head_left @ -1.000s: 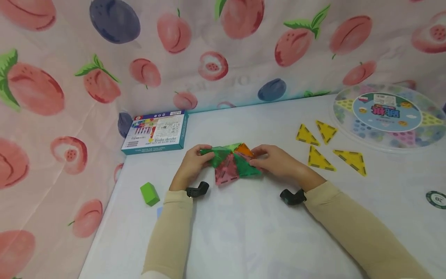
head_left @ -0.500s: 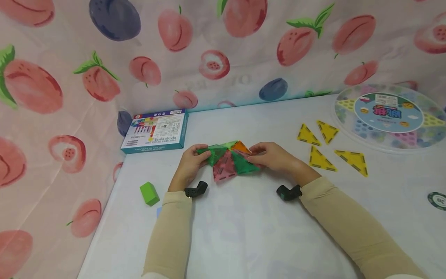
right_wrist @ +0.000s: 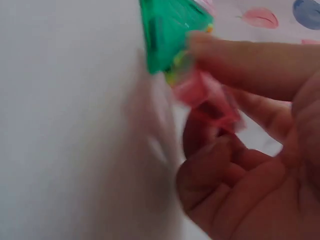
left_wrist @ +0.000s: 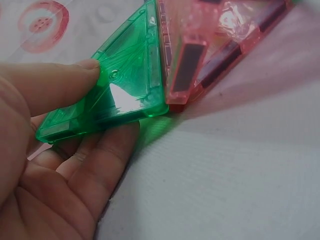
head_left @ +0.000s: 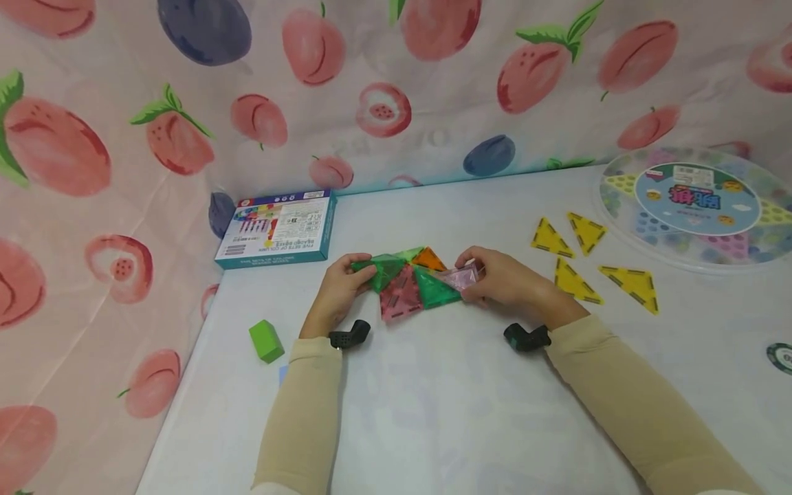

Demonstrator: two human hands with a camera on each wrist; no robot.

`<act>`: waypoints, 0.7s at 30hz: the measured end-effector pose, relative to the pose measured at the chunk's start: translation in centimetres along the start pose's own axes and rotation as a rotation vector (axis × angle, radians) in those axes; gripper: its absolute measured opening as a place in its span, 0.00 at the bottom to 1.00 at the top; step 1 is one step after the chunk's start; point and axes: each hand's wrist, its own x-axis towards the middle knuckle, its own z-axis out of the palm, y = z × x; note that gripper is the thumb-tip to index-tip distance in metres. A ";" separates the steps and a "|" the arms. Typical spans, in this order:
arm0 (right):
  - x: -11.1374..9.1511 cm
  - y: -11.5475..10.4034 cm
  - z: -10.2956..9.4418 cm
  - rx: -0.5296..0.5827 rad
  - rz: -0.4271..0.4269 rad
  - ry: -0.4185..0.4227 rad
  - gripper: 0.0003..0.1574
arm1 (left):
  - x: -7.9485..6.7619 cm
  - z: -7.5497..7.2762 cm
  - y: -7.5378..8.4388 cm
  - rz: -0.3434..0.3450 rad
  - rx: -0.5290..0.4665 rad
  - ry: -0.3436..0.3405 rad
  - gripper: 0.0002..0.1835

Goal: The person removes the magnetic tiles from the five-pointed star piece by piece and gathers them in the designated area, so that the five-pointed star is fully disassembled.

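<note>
Between my hands sits a cluster of translucent magnetic tiles joined together. My left hand (head_left: 337, 292) pinches a green triangular tile (left_wrist: 125, 85) at its left end, thumb on top and fingers beneath. A pink tile (head_left: 401, 294), a second green triangular tile (head_left: 435, 287) and an orange tile (head_left: 429, 259) make up the middle. On the right side, my right hand (head_left: 504, 278) pinches a pale pink tile (head_left: 460, 276) between thumb and fingers. In the right wrist view this pink tile (right_wrist: 215, 102) is blurred, beside green. Whether it touches the cluster, I cannot tell.
Several yellow triangular tiles (head_left: 551, 237) lie right of my right hand. Behind them stands a round game board (head_left: 619, 237). A teal-edged box (head_left: 278, 230) lies at the back left, a green block (head_left: 266, 342) nearer. A round chip (head_left: 781, 357) lies at the far right.
My right hand has moved a little to the right, and more of the pale pink tile shows in its fingers. The left hand keeps its grip on the green triangular tile.
</note>
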 end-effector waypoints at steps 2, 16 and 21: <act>-0.6 -0.1 -1.0 -0.061 0.001 -0.016 0.26 | 0.0 0.0 0.0 0.004 -0.002 0.001 0.18; 1.3 2.1 -5.8 -0.078 0.078 0.264 0.25 | -0.1 -0.1 0.0 0.018 -0.029 0.013 0.16; 2.4 2.7 -6.6 -0.071 0.101 0.274 0.21 | 0.0 0.1 -0.1 0.032 -0.028 0.007 0.16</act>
